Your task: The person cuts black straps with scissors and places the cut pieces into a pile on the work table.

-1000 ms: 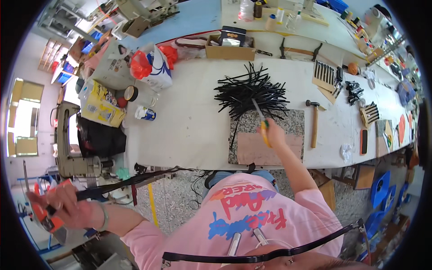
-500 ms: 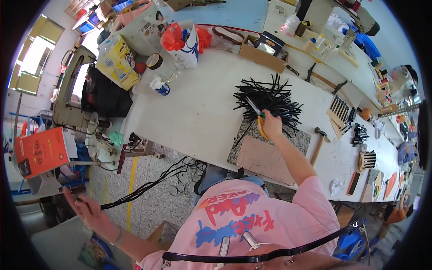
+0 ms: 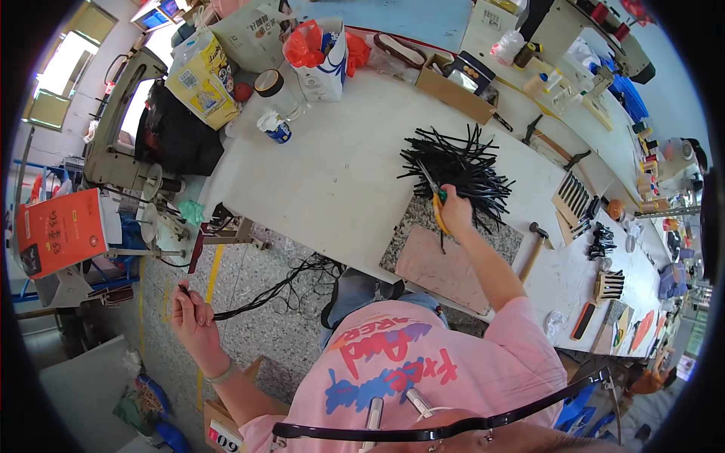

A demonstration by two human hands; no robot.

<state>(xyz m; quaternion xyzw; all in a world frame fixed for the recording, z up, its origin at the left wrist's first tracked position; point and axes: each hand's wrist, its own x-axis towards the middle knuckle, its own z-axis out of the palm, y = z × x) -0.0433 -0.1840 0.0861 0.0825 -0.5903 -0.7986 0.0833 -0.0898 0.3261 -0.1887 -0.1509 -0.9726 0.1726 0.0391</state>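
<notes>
Out at the left, over the floor, my left hand [image 3: 193, 321] is closed on a bundle of long black cords [image 3: 260, 303]. The cords run right and trail down near my knees. My right hand [image 3: 458, 211] grips a pair of scissors [image 3: 430, 181] with yellow-orange handles, its blades pointing up and left. Those blades lie over the edge of a pile of short black strips [image 3: 472, 162] on the white table [image 3: 325, 177]. Below that hand are a speckled stone slab [image 3: 402, 240] and a pinkish flat board [image 3: 438, 268] on top of it.
Right of the slab lies a hammer [image 3: 535, 249]. Farther right is a wooden holder with punches [image 3: 574, 195]. A glass jar [image 3: 278, 94], a small blue-white tub [image 3: 274, 127], and a paper bag [image 3: 321, 75] stand at the back left. A sewing machine [image 3: 121, 121] is at the left.
My left hand has moved right and inward with the cords, which now sag more. The right hand with the scissors stays almost in place; the whole view has shifted slightly.
</notes>
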